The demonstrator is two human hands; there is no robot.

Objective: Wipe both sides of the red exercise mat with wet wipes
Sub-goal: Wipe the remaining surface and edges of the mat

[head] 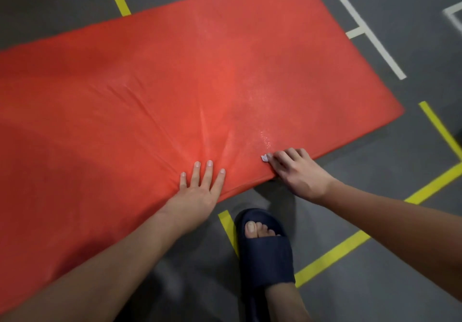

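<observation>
The left hand [197,191] presses flat, fingers spread, on the red mat [150,84] at its near edge. Just right, the right hand [297,171] curls round a white wipe [264,158].

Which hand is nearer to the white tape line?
Right. The right hand is below the white tape line, at the mat edge; the left hand presses the mat farther left.

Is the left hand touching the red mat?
Touching. The head view shows the left hand flat on the mat, fingers straight, and creases fan out from under it.
</observation>
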